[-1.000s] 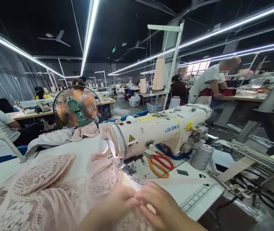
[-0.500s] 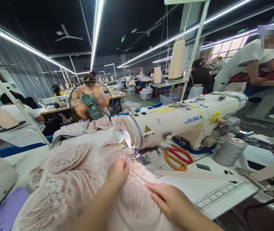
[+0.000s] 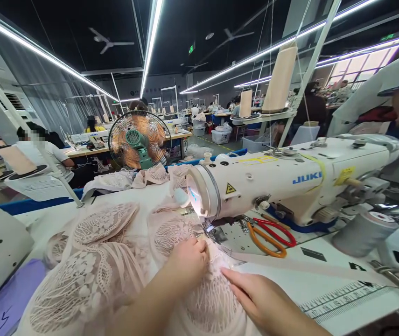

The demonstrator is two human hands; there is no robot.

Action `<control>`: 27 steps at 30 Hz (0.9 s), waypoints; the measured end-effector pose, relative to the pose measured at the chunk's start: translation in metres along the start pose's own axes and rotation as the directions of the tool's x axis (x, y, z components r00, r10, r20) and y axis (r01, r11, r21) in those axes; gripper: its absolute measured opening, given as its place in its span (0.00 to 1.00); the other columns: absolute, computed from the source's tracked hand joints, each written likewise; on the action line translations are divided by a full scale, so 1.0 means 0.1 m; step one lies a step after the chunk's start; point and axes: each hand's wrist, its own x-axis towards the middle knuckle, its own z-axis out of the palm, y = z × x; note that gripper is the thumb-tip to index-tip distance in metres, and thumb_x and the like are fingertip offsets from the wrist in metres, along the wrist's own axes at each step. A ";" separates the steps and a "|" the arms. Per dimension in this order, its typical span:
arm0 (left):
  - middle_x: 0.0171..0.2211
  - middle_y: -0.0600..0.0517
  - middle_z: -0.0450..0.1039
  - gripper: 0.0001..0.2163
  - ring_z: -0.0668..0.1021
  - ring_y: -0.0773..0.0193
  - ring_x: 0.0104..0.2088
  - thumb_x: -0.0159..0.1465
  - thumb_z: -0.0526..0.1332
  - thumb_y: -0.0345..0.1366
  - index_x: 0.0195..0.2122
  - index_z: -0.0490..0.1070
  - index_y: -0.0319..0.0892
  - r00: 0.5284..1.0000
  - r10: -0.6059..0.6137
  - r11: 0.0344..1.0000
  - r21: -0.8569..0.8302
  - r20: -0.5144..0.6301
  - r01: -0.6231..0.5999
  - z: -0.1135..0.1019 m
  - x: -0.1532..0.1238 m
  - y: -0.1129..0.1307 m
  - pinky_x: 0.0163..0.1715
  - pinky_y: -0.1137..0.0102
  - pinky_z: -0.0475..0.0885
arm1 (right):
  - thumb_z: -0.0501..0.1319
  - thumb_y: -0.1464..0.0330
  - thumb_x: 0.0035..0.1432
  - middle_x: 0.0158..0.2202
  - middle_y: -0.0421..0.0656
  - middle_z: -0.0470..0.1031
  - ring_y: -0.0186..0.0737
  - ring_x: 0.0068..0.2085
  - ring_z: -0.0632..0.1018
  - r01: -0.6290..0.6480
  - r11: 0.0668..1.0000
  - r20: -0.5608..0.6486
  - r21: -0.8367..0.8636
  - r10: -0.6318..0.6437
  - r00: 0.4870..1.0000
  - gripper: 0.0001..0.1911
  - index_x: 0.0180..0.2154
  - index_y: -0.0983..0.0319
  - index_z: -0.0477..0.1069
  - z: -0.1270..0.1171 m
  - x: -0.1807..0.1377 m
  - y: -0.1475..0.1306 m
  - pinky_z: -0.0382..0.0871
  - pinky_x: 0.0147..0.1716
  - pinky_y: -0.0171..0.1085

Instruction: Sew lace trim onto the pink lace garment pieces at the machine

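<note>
Pale pink lace fabric (image 3: 94,270) is spread over the white sewing table (image 3: 328,280) in front of me. My left hand (image 3: 188,261) is closed, pinching the lace just in front of the needle area of the white JUKI sewing machine (image 3: 290,182). My right hand (image 3: 255,298) lies flat on the lace to the right, fingers stretched toward the presser foot (image 3: 208,228). A thin strip of tape (image 3: 290,263) runs from the needle area off to the right.
Scissors with red and orange handles (image 3: 271,235) lie under the machine arm. A grey thread cone (image 3: 363,231) stands at right. A green-and-orange fan (image 3: 139,140) and a heap of lace pieces (image 3: 129,179) sit behind. Other people work at benches beyond.
The view has shifted left and closer to the machine. My left hand has moved forward to the needle area with the lace, and my right hand has flattened beside it.
</note>
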 end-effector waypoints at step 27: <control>0.40 0.45 0.68 0.15 0.73 0.55 0.40 0.65 0.49 0.41 0.41 0.71 0.38 0.976 -0.218 0.961 -0.178 -0.024 0.210 -0.05 0.11 -0.02 0.40 0.60 0.71 | 0.46 0.71 0.61 0.44 0.52 0.78 0.53 0.42 0.78 -0.021 0.996 0.076 -0.083 0.028 0.997 0.24 0.58 0.61 0.64 -0.16 0.30 0.02 0.70 0.38 0.42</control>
